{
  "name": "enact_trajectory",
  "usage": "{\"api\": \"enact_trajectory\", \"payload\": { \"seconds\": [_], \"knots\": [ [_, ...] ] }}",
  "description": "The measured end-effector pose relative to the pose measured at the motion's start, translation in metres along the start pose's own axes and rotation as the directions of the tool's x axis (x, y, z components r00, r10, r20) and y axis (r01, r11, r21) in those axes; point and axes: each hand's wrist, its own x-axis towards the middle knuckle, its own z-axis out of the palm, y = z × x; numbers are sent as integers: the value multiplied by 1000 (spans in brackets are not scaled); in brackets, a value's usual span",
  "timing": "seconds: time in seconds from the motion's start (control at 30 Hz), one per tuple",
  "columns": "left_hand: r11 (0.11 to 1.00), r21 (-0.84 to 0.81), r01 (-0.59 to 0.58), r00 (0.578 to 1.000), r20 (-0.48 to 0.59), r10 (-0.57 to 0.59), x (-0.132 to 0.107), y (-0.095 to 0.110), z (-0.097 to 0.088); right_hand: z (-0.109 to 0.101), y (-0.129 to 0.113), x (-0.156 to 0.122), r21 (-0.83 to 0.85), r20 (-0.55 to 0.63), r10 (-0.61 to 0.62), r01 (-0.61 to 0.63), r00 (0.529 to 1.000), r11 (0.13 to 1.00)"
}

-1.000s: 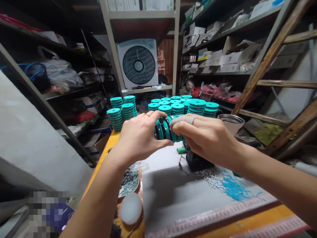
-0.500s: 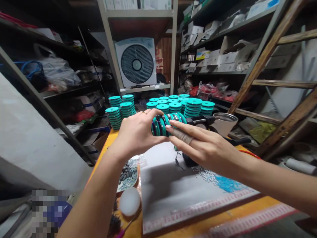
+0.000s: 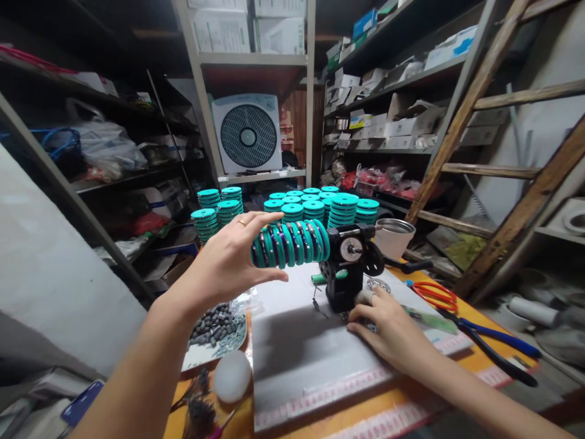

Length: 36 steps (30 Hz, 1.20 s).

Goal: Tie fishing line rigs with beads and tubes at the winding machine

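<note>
A sideways row of teal discs [image 3: 297, 244], with dark parts and small silvery bits between them, sits on the shaft of a black hand-cranked winder [image 3: 342, 286]. My left hand [image 3: 228, 259] cups the row's left end, thumb below and fingers over the top. Down on the white board [image 3: 292, 366], beside the winder's base, my right hand [image 3: 386, 326] has its fingers bent inward over small pieces. Whatever its fingertips pinch is hidden. One right finger wears a tan wrap. A green tube [image 3: 322, 278] lies behind the base.
Stacks of teal discs [image 3: 342, 210] stand at the back. On the left are a dish of grey pieces [image 3: 212, 332] and a white round lid [image 3: 232, 376]. Pliers [image 3: 498, 341], orange cord [image 3: 434, 296] and a cup [image 3: 395, 238] lie or stand to the right.
My right hand has left the disc row and dropped down to the board by the winder's base. My left hand has shifted left along the row. The view has tilted and moved slightly.
</note>
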Motion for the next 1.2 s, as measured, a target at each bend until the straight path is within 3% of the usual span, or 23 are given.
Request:
{"api": "enact_trajectory", "payload": {
  "seconds": [0.17,0.3,0.47,0.57,0.73,0.9,1.07,1.2],
  "knots": [
    [991,-121,58,998,27,-55,-23,-18,-8,6,2,0,36,40,18,-19,999,999],
    [977,-182,115,992,61,-106,-26,-25,-4,7,-1,-2,44,62,11,-13,998,999],
    [972,-231,44,999,3,-45,-20,-24,11,-3,-21,-5,105,31,-28,25,999,994],
    [963,-269,-17,1000,-26,11,-18,-23,17,-18,-36,-2,209,-73,-108,121,991,970],
    [938,-345,22,1000,-10,-27,-19,-25,18,-45,-56,27,175,-355,-299,378,886,909],
    [919,-391,60,998,17,-58,-19,-29,18,-61,-77,74,200,-543,-274,440,794,876],
    [920,-387,60,998,9,-61,-20,-30,20,-58,-96,105,156,-621,-317,509,717,846],
    [918,-391,69,997,14,-69,-20,-29,20,-52,-100,112,97,-614,-348,505,709,858]
  ]
}}
